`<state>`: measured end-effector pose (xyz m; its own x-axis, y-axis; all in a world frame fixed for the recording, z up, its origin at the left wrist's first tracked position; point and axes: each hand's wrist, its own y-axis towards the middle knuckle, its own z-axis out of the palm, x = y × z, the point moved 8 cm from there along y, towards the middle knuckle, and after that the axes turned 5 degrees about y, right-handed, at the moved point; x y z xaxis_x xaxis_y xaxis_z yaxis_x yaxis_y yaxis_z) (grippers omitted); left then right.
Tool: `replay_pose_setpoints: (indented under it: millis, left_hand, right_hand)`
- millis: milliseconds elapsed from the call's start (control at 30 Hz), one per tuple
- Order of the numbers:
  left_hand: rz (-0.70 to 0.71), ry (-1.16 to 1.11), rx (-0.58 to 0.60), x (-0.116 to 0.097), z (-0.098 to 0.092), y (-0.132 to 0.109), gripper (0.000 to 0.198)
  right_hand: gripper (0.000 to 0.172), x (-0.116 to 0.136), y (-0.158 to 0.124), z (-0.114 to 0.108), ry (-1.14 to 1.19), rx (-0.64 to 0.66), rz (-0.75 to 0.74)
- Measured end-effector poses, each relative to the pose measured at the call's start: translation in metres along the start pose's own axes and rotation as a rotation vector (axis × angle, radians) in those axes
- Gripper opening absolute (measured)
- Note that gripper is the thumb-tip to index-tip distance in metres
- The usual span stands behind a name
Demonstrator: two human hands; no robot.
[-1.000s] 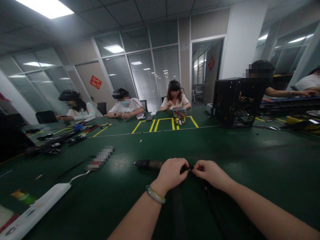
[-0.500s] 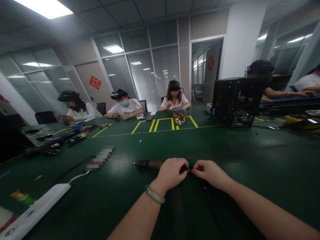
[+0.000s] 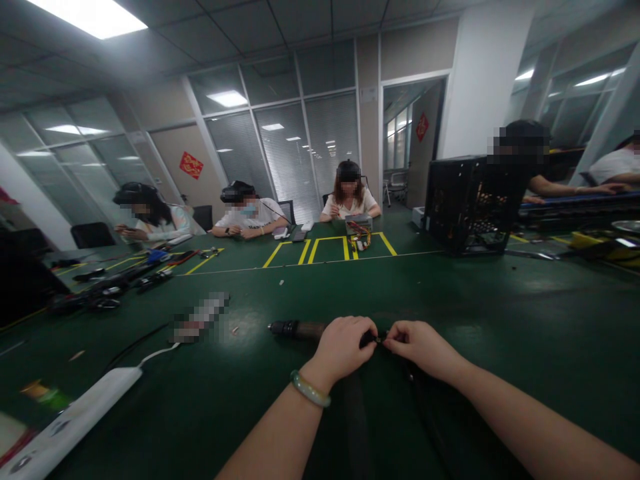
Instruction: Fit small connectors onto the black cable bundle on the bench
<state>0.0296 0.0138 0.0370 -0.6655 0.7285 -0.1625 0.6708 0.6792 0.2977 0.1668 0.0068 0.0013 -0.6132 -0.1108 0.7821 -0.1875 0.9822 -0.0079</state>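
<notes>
My left hand, with a pale green bangle at the wrist, and my right hand meet fingertip to fingertip over the green table. Both are closed in a pinch on a small dark part between them, too small to name. A dark cylindrical tool lies on the table just left of my left hand, partly hidden behind it. Dark straps or cables run from the hands toward me between my forearms.
A white power strip with its cable lies at the near left. A black metal case stands at the back right. Three people sit at the far side, another person at the right. Tools and cables are scattered at the left.
</notes>
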Motion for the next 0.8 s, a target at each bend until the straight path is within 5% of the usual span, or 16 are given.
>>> replay_pose_setpoints:
  millis: [800]
  left_hand:
    - [-0.056, -0.002, 0.009, 0.0057, 0.0039, -0.001, 0.023]
  right_hand:
    - [0.019, 0.0033, -0.0019, -0.0008, -0.008, 0.012, 0.023]
